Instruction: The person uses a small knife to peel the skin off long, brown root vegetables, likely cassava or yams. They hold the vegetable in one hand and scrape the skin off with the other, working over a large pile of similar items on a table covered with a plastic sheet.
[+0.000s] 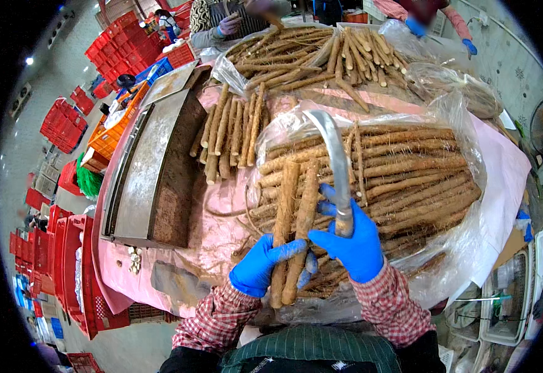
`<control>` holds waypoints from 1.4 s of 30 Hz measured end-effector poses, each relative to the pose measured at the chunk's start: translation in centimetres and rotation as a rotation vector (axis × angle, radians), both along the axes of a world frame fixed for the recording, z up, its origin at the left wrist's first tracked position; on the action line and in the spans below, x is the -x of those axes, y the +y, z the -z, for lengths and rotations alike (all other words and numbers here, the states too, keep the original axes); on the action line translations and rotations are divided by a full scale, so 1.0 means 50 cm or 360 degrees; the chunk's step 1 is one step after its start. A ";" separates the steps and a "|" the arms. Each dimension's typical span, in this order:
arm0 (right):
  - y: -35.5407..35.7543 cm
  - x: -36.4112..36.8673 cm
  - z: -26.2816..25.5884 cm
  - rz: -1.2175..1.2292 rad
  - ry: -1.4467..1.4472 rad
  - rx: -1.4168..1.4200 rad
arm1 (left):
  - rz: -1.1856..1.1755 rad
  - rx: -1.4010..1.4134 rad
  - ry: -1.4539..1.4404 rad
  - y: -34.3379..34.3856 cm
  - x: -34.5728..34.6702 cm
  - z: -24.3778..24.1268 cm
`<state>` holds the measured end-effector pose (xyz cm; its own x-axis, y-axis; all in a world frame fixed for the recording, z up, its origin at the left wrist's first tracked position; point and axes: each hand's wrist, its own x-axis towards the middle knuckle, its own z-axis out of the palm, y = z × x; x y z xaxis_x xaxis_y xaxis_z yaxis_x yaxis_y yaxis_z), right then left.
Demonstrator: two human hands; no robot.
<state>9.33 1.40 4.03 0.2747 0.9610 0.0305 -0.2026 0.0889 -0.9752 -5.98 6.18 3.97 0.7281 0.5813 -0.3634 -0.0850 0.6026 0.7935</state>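
Note:
My left hand (257, 268), in a blue glove, grips two cut lengths of a long brown root, likely yam (286, 205), side by side and nearly upright in view. Its thumb lies across their front and its fingertips show at their right side. My right hand (358, 249), gloved alike, holds a sickle (331, 140) by its short handle. The curved steel blade points up and hooks left at its tip. Beneath both hands, many long hairy roots (416, 186) lie in rows on an open clear plastic bag (439, 279).
A metal box-like fixture (136, 186) stands at the left on the pink-covered table (220, 228). Cut roots (229, 130) lie beside it. Further root piles (281, 56) spread at the far side, where two people stand. Red crates (73, 275) are stacked left of the table.

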 end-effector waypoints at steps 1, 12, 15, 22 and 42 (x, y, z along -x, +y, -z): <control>0.006 0.000 0.002 0.0013 -0.0072 -0.0033 | -0.0033 0.0027 0.0049 -0.009 -0.003 -0.007; -0.014 0.004 -0.031 0.0002 -0.0152 0.0105 | 0.0089 -0.0064 0.0050 -0.044 0.005 -0.014; -0.011 0.005 -0.033 0.0077 -0.0104 0.0239 | 0.0072 -0.0080 0.0090 -0.051 -0.003 -0.021; -0.011 0.002 -0.036 0.0164 0.0272 0.0176 | 0.0171 0.0139 -0.0049 -0.062 -0.007 -0.032; -0.092 -0.143 0.030 0.0658 0.0127 0.0084 | -0.0457 -0.0633 0.0618 0.191 -0.051 0.027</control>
